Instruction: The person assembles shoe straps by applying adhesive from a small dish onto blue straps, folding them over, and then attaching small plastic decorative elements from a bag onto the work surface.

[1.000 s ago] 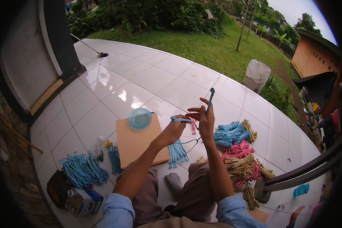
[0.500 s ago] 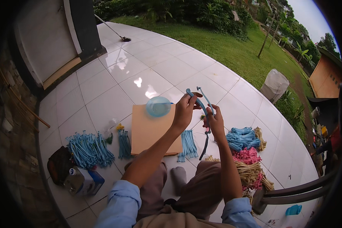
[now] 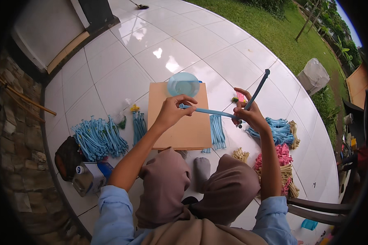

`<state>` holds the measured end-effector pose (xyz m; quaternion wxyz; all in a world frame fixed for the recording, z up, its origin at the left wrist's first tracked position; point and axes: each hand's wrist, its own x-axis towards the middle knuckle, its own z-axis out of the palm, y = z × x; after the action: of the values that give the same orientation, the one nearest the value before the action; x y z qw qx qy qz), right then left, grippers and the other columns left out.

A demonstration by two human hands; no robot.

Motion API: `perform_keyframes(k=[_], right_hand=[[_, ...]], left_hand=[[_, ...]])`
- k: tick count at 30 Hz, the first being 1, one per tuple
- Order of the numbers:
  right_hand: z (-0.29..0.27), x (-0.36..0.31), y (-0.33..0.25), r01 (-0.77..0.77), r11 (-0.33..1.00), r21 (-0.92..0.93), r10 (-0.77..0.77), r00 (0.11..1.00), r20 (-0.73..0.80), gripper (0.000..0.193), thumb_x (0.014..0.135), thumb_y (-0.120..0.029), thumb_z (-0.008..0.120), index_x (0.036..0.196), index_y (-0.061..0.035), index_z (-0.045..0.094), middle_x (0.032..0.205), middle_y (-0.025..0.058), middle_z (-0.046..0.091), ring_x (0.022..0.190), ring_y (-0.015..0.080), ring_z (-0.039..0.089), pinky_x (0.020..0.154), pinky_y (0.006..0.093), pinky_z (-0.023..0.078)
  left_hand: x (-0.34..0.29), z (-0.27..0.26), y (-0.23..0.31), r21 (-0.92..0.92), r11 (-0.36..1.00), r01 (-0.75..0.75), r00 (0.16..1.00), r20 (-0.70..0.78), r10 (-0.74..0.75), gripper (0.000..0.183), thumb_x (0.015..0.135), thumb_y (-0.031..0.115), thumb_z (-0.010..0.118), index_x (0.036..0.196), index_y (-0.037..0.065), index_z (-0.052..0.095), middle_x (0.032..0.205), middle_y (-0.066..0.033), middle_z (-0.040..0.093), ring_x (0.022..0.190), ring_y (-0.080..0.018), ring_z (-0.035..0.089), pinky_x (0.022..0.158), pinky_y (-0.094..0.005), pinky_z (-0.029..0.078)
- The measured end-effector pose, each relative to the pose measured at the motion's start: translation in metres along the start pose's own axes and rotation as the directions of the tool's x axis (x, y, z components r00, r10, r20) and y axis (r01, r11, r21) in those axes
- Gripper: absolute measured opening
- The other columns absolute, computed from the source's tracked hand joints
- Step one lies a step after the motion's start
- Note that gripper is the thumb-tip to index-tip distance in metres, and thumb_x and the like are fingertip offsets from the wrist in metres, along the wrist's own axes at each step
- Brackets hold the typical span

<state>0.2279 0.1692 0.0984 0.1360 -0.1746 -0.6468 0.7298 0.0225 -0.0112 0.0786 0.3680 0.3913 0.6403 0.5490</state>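
A slim light blue strip (image 3: 212, 112) with a knobbed end stretches between my hands above a tan board (image 3: 180, 130). My left hand (image 3: 172, 112) pinches its knobbed end between thumb and fingertips. My right hand (image 3: 251, 114) is closed around the other end. A darker blue length (image 3: 258, 90) rises up and right out of the right hand; I cannot tell whether it belongs to the same strip. Just below the right fingers, small knobbed ends show. A translucent blue bowl (image 3: 183, 85) sits on the board's far edge.
Bundles of blue strips (image 3: 98, 139) lie left of the board, beside a metal can (image 3: 88, 179). Smaller blue bundles (image 3: 217, 131) flank the board. Blue, pink (image 3: 283, 155) and cream bundles are piled at right, near a dark chair-like frame (image 3: 319, 206). My knees face the board.
My hands have moved apart, drawing the light blue strip out nearly level between them. The left hand has come down to the left, and the darker length now points upward. The view has shifted.
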Motion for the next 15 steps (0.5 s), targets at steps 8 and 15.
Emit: perform_keyframes(k=[8,15], right_hand=[[-0.013,0.053,0.096,-0.195,0.981,0.011,0.193,0.977,0.091,0.078,0.077,-0.008,0.066,0.135,-0.0053,0.013,0.058,0.0010,0.045,0.056,0.0161,0.059,0.052,0.0271,0.048],[-0.021,0.073,0.104,-0.255,0.960,0.115,0.235,0.958,0.162,0.086,0.074,0.002,0.066,0.136,-0.0153,0.009,0.078,0.0086,0.052,0.059,0.0156,0.057,0.051,0.0266,0.047]], left_hand=[[0.009,-0.016,-0.078,0.406,0.910,-0.077,0.977,0.213,-0.012,0.035,0.074,0.002,0.062,0.106,0.016,0.064,0.077,-0.0036,0.047,0.074,-0.0148,0.048,0.069,-0.0256,0.041],[0.024,-0.027,-0.073,0.695,0.678,-0.241,0.951,0.307,0.024,0.032,0.078,0.011,0.060,0.106,0.027,0.065,0.078,-0.0041,0.033,0.073,-0.0182,0.039,0.066,-0.0249,0.037]])
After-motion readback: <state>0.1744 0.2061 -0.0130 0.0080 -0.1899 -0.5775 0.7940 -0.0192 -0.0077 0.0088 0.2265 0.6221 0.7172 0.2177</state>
